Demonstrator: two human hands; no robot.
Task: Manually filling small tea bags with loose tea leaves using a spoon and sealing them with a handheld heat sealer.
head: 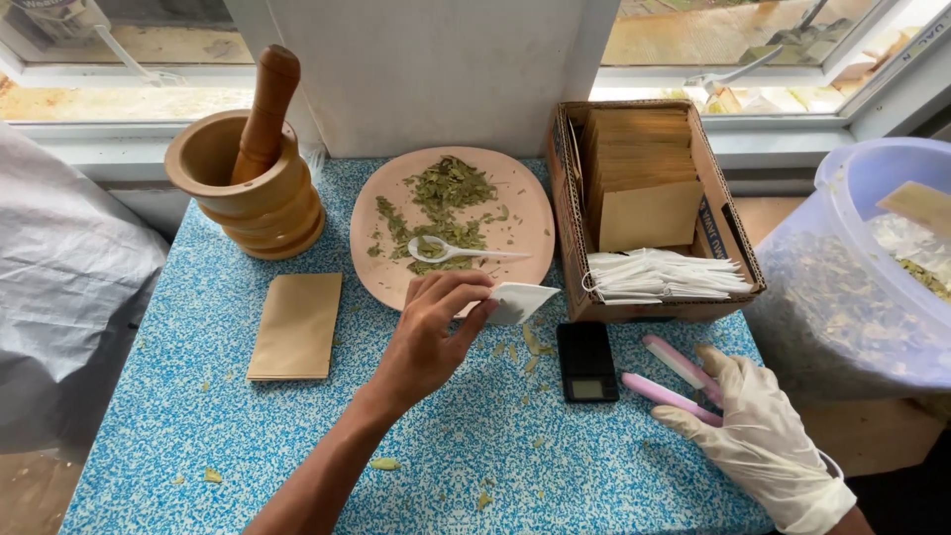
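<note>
- Right hand (761, 436), in a thin white glove, lies low on the surface (297, 446); its fingers (715, 369) are spread wide and touch a pink, two-armed clip-like tool (674, 379), holding nothing closed.
- Left hand (431, 332), bare, pinches a small white paper sachet (519, 301) between thumb and fingers (466, 327), just in front of the plate rim.
- Small black pocket scale (586, 361) lies between the two hands.
- Flat brown paper envelope (296, 325) lies to the left, well apart from both hands.
- Pinkish plate (515, 193) carries loose dried green leaves (443, 203) and a white plastic spoon (462, 252) resting among them.
- Cardboard box (728, 233) holds a row of upright brown envelopes (642, 173) at the back and a stack of white sachets (662, 275) at the front.
- Clear lidless tub (872, 168), right edge, contains pale dried leaf matter.
- Wooden mortar (243, 193) holds a pestle (265, 109) leaning on its rim.
- The surface is speckled blue and white, strewn with leaf fragments; behind it stand a white wall panel (436, 69) and window frames (119, 109).
</note>
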